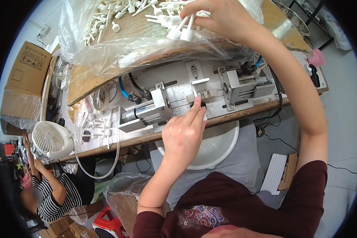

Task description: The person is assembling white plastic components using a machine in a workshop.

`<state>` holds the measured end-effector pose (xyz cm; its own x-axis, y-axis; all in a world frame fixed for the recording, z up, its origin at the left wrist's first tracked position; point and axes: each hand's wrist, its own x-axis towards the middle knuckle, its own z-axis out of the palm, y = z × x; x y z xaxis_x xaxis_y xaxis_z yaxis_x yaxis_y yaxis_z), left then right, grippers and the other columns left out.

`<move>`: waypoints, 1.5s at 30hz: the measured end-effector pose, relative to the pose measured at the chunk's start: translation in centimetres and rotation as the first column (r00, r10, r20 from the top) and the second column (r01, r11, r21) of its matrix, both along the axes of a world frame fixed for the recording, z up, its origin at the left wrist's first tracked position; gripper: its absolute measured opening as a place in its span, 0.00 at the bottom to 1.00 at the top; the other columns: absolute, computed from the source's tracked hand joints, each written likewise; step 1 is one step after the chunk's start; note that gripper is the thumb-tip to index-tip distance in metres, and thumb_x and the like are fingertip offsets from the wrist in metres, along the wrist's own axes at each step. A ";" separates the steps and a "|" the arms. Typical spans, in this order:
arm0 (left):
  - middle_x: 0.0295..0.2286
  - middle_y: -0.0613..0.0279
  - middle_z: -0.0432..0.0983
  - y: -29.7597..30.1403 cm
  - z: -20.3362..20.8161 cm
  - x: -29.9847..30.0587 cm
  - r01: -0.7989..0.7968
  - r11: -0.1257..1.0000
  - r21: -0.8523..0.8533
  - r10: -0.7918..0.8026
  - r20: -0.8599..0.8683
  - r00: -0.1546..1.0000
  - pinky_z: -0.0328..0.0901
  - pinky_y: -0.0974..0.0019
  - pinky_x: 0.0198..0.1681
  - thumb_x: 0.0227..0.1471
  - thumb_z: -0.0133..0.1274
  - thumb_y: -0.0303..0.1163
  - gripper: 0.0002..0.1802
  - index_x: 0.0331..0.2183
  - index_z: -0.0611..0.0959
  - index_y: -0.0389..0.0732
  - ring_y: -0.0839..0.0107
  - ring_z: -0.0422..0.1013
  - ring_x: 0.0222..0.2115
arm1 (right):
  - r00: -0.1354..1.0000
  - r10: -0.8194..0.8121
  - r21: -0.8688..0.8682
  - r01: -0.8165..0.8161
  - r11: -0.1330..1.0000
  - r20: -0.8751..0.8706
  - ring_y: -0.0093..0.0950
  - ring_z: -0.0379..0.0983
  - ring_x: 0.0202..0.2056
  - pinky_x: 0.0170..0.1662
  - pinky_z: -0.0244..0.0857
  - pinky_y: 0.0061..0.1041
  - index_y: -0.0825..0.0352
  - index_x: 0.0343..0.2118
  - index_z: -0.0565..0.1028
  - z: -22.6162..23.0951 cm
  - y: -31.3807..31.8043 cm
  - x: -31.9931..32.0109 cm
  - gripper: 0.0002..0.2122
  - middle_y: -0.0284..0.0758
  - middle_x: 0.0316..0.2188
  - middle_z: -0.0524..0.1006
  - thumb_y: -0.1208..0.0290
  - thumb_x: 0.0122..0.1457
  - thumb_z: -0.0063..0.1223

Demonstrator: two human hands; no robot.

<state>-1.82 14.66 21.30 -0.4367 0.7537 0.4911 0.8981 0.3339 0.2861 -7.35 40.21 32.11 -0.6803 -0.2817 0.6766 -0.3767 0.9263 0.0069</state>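
Observation:
My right hand (218, 16) is closed on white stemmed caps (181, 31), gripped by their thin stems with the ribbed caps hanging down. It reaches over a pile of similar white caps (116, 27) on clear plastic film. My left hand (183, 133) is at the small metal block (208, 94) in the middle of the bench fixture. Its index finger reaches forward to the block, and the other fingers are bent close together. A bit of white plastic shows beside the fingertips; what they grip is mostly hidden.
Metal cylinder clamps flank the block, left (146, 111) and right (246, 88). A white mesh basket (222, 148) sits below the bench edge. White fan (52, 139), tape roll (102, 98) and cardboard box (25, 81) stand left. Another person in a striped shirt (61, 194) works at lower left.

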 end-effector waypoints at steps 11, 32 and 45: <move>0.43 0.59 0.81 -0.5 1.6 -0.4 0.000 0.998 0.066 -0.014 0.217 0.976 0.70 0.73 0.26 0.43 0.67 0.33 0.20 0.41 0.85 0.39 0.75 0.76 0.22 | 0.998 -0.033 0.077 0.036 0.996 -0.049 0.36 0.75 0.39 0.41 0.70 0.32 0.64 0.33 0.82 0.0 0.8 0.9 0.08 0.38 0.34 0.75 0.73 0.48 0.60; 0.43 0.57 0.80 -1.2 -1.1 0.5 0.027 0.994 0.107 -0.038 0.102 0.994 0.71 0.70 0.28 0.42 0.65 0.26 0.15 0.37 0.85 0.36 0.71 0.78 0.25 | 0.979 -0.168 0.050 0.175 0.983 -0.112 0.26 0.64 0.27 0.28 0.59 0.25 0.61 0.44 0.80 -5.3 -5.0 13.5 0.21 0.28 0.26 0.65 0.62 0.45 0.66; 0.40 0.64 0.82 -0.1 0.0 0.2 -0.031 0.999 -0.007 0.031 0.029 0.999 0.70 0.70 0.26 0.39 0.67 0.28 0.17 0.37 0.86 0.40 0.71 0.75 0.21 | 0.961 -0.246 0.244 0.271 0.931 -0.127 0.24 0.63 0.26 0.27 0.56 0.24 0.70 0.43 0.79 -6.5 -6.4 14.6 0.17 0.28 0.24 0.64 0.69 0.51 0.61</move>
